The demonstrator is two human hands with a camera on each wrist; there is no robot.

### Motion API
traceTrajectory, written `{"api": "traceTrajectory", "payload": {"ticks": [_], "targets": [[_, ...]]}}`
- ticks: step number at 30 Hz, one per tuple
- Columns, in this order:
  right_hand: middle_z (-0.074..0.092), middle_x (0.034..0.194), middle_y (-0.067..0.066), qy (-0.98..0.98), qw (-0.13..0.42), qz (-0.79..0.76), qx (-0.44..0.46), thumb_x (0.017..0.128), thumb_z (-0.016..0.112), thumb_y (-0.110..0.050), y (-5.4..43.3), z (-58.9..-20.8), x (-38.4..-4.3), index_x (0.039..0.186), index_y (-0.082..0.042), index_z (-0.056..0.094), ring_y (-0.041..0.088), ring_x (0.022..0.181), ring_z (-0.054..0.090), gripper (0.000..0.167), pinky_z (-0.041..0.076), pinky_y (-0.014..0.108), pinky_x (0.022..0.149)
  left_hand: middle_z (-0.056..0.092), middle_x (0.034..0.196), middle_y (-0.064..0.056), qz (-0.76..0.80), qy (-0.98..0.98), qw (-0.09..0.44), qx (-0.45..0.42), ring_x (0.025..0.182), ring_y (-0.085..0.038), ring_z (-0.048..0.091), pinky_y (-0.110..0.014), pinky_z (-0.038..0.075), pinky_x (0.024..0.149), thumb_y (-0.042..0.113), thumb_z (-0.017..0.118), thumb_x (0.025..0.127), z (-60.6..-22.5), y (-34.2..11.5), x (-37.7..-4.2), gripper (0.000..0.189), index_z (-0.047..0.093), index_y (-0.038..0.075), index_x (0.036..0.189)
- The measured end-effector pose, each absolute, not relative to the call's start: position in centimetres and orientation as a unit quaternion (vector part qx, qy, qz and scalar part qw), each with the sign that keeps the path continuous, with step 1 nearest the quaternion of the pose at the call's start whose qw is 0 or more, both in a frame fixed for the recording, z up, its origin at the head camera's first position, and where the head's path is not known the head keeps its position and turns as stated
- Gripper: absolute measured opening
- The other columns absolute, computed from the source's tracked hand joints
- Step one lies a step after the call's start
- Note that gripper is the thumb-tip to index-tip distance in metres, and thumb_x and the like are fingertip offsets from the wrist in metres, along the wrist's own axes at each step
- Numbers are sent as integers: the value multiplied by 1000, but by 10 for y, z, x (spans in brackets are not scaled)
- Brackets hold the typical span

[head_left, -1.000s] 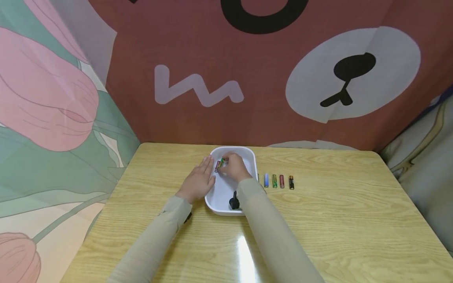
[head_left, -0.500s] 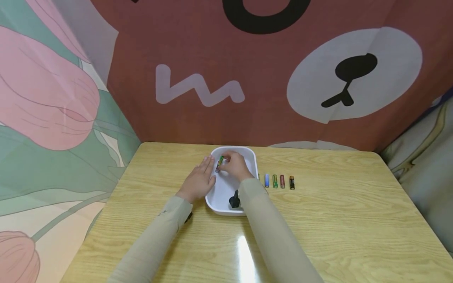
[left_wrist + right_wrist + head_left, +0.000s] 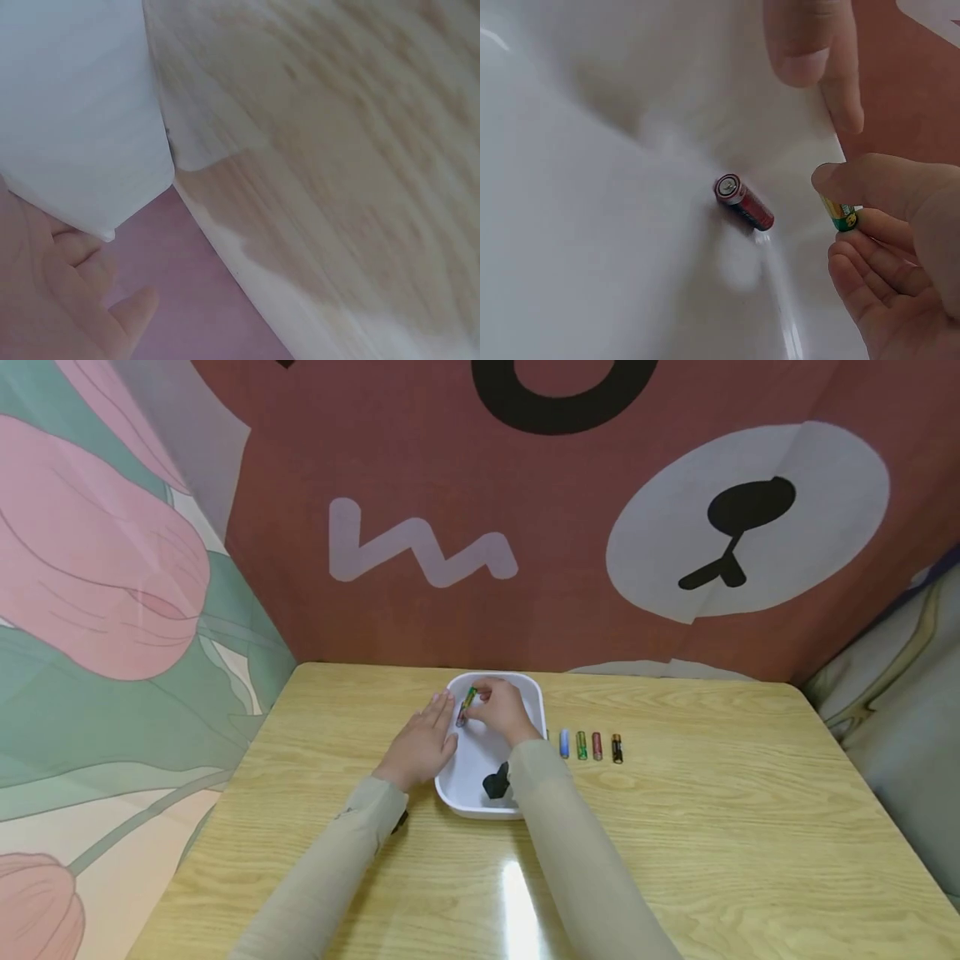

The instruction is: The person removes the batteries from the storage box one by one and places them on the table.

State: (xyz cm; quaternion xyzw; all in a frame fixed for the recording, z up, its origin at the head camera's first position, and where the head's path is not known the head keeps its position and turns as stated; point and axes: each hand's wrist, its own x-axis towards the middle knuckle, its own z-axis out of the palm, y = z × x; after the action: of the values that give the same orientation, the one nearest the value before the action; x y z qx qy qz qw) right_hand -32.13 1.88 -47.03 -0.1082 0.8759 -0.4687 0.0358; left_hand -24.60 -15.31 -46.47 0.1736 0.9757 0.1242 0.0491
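My right hand is over the white tray, and its thumb and fingers pinch a green and yellow battery. That battery is raised and slanted near the tray's left wall. Just below it a dark red battery lies on the tray bottom, not held. My left hand rests with straight fingers along the tray's left rim; the left wrist view shows its fingers against the tray's outer side.
Right of the tray, a row of batteries stands on the wooden table: a blue one, a green one, a red one and a black one. A black object shows beside the right cuff.
The green and yellow battery, held in my right hand, has shifted slightly up and away from the red battery. My left hand has stayed at the tray's rim.
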Motion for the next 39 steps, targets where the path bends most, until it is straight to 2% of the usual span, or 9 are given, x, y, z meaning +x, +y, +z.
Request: {"api": "traceTrajectory", "payload": {"ticks": [7, 30, 39], "targets": [[69, 120, 17, 880, 36, -460, -108, 82, 82, -5, 23, -462, -319, 131, 3, 65, 29, 109, 63, 52, 54, 40, 95, 9, 169, -11, 116, 976, 51, 176, 156, -27, 9, -51, 21, 123, 34, 38, 108, -462, -152, -245, 67, 13, 2, 162], [71, 115, 17, 869, 33, -483, -103, 82, 83, -11, 46, -439, -298, 126, 1, 69, 28, 105, 66, 47, 55, 40, 94, 11, 169, -13, 128, 976, 38, 174, 156, -29, 11, -50, 22, 123, 33, 39, 108, -466, -151, -246, 67, 14, 1, 161], [68, 125, 18, 866, 44, -489, -98, 85, 83, -15, 58, -426, -284, 131, -3, 67, 31, 112, 65, 51, 55, 40, 97, 12, 169, -13, 136, 975, 35, 173, 155, -29, 12, -50, 21, 124, 30, 39, 108, -469, -152, -246, 65, 16, 1, 161]]}}
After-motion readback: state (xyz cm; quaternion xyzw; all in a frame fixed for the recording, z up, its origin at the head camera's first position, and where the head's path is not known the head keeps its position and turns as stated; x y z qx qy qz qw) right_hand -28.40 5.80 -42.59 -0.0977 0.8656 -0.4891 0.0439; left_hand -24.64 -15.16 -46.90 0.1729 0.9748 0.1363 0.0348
